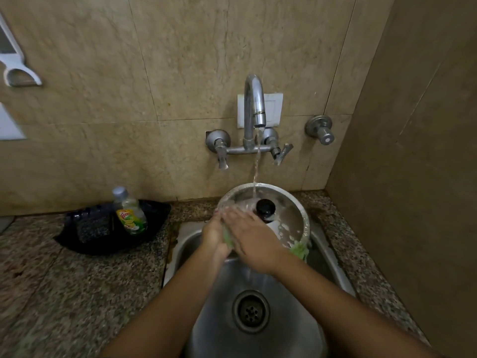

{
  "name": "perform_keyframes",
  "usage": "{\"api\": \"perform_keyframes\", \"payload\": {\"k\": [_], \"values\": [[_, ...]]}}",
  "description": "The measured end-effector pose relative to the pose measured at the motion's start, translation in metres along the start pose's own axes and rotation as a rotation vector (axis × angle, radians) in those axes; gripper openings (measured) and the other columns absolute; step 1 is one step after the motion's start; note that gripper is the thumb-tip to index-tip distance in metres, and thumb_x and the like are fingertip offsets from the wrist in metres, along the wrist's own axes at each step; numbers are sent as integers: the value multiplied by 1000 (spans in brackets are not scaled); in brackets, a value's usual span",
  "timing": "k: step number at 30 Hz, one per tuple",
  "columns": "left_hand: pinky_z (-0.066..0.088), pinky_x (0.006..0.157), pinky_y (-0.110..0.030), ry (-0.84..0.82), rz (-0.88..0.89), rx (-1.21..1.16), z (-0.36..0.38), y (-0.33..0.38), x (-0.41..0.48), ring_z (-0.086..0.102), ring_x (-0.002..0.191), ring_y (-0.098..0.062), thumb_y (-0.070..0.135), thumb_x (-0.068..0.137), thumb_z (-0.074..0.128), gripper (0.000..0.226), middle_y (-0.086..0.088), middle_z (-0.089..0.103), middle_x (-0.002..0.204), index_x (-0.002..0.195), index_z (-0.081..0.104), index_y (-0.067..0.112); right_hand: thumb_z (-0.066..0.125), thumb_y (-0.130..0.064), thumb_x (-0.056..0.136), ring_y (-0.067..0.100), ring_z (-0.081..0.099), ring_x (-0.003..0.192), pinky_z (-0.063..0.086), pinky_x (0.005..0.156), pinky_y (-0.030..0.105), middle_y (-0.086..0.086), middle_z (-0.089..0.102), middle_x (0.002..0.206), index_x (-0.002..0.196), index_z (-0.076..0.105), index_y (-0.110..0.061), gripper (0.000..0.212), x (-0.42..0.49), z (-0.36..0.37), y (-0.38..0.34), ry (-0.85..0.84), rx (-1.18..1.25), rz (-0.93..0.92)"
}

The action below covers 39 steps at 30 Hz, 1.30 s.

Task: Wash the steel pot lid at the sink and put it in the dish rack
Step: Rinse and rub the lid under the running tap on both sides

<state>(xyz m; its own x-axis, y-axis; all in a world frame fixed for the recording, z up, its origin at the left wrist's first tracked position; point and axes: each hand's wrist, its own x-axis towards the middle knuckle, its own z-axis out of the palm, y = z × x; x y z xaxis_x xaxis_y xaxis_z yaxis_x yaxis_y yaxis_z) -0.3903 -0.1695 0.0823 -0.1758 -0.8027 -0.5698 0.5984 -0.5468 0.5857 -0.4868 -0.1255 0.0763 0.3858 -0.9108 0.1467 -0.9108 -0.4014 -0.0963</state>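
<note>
We are holding the steel pot lid (281, 215) tilted over the sink (258, 339), knob side towards us, under the tap's (254, 104) running stream. Our left hand (214, 236) is gripping the lid's rim at nine o'clock. Our right hand (247, 236) is pressing a green scrubber (300, 250) flat against the lower face, fingers spread. The dish rack is lying out of sight, so we cannot tell which hand is nearer it.
</note>
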Motion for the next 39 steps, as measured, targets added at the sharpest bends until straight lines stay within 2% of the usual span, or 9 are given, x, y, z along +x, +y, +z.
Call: {"api": "perform_keyframes", "payload": {"k": [3,6,9,14,16,20,30,34,39], "values": [[47,76,-36,29,21,33,-10,3,11,59,106,-30,40,100,31,53,-20,57,126,124,52,-2,15,-33,93,18,15,148,-4,116,33,5,21,159,151,22,-12,62,-22,4,18,0,-90,-75],[43,87,-31,-24,27,15,-3,-10,5,59,104,-23,35,102,28,50,-12,61,115,133,47,0,20,-32,97,22,28,144,5,117,35,12,36,153,145,34,-6,57,5,3,11,81,-161,40],[37,93,-25,-73,48,-10,11,-12,-5,54,106,-17,29,103,26,46,-10,56,126,137,42,2,14,-29,97,18,13,148,-2,118,29,10,21,159,150,22,-8,57,26,2,9,29,-52,164],[55,71,-39,154,125,140,-7,7,22,64,91,-35,45,92,49,48,-24,65,114,108,61,2,32,-29,99,5,8,147,-2,119,25,-13,23,157,148,30,-31,48,-50,8,44,-40,146,-228],[54,79,-46,201,158,175,-15,11,23,64,91,-37,42,92,52,39,-20,68,102,97,64,6,29,-34,100,2,6,147,6,121,32,-13,16,158,148,24,-36,48,-74,13,77,53,165,-98],[51,65,-36,156,236,192,-15,13,8,63,78,-30,33,96,50,30,-12,66,85,94,62,6,18,-39,99,6,4,147,14,119,45,-9,14,159,151,16,-29,52,-47,5,109,152,206,250],[52,91,-48,97,293,340,-20,2,9,66,97,-38,28,97,48,34,-22,69,105,112,64,2,33,-45,100,18,-13,147,-11,114,47,-3,-6,162,149,15,-40,53,64,-21,90,-346,316,-55],[53,86,-47,83,277,323,-16,4,8,65,87,-33,27,97,47,28,-18,69,94,99,65,6,20,-55,98,26,-11,148,-10,114,54,5,-6,162,152,6,-31,61,73,-18,98,-295,263,332],[52,64,-24,-12,413,446,-16,1,9,61,70,-18,25,97,48,26,-5,66,75,87,67,11,28,-46,101,18,-2,148,-6,114,49,-5,10,162,147,28,-37,47,83,-17,68,-302,224,-68]]}}
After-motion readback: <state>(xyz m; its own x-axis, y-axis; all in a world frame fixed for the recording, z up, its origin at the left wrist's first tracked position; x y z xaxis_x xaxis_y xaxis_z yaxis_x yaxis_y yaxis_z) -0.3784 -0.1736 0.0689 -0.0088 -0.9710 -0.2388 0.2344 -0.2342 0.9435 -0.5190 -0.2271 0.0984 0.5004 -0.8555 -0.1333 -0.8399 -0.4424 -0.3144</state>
